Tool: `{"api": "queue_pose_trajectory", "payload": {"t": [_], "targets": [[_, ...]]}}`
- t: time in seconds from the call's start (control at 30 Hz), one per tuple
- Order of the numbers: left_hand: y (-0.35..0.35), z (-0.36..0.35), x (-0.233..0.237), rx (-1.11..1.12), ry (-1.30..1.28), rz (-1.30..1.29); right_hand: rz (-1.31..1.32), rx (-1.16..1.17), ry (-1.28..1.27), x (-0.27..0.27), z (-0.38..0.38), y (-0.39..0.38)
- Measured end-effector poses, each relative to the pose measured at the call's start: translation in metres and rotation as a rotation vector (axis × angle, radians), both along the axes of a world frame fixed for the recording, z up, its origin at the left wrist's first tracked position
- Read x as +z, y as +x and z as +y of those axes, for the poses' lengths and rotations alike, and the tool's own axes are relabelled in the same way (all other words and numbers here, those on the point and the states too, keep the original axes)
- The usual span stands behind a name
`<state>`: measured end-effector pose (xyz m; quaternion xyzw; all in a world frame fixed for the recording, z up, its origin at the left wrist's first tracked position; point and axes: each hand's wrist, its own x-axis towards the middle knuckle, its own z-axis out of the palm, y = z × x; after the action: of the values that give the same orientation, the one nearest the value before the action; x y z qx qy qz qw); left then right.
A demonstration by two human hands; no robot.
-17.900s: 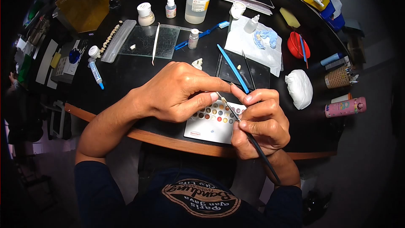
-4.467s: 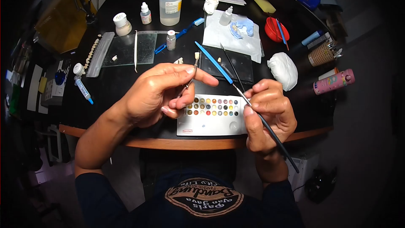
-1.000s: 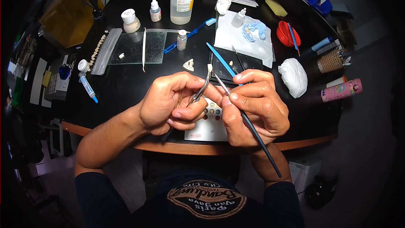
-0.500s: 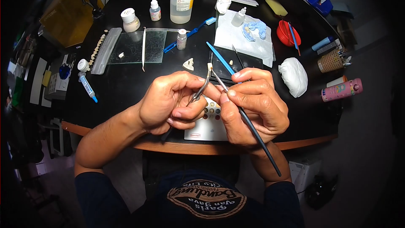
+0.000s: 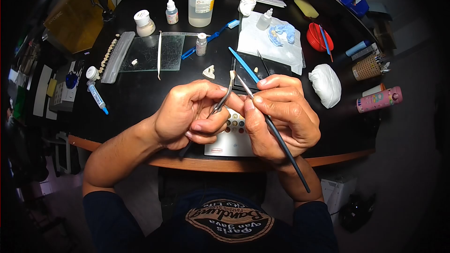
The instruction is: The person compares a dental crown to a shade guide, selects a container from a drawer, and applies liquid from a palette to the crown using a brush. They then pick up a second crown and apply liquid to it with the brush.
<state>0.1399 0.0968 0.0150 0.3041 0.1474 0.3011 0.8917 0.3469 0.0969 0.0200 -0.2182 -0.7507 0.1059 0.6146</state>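
My left hand [image 5: 194,112] is closed around curved metal forceps [image 5: 229,93], their jaws pointing up and away from me. A small tooth-coloured dental crown [image 5: 232,73] sits at the jaw tips. In a pen grip, my right hand [image 5: 286,117] holds a fine paintbrush [image 5: 276,135] with a black handle. The brush tip is just right of the crown, with a narrow gap that I cannot judge exactly. Partly under my hands lies a white palette [image 5: 220,141] with several round colour wells. A blue-handled tool [image 5: 243,64] runs behind my right fingers.
A glass slab [image 5: 140,61] with a thin white instrument lies left. Beyond stand a large bottle [image 5: 201,7], small bottles and jars. A blue-and-white dental model [image 5: 281,34] rests on tissue [image 5: 293,54]. A red bowl [image 5: 320,36] and white bundle [image 5: 325,85] are at right.
The brush tip has drawn slightly away from the crown to the right. The crown appears turned a little in the forceps' tips; my left hand has barely moved.
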Motion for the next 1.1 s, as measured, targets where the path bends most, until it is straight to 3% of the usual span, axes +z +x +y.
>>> {"api": "queue_pose_trajectory", "payload": {"t": [1.1], "targets": [[0.008,-0.005,0.009,0.14,0.054,0.168,0.002,-0.014,-0.01,0.001,-0.001,0.001]]}}
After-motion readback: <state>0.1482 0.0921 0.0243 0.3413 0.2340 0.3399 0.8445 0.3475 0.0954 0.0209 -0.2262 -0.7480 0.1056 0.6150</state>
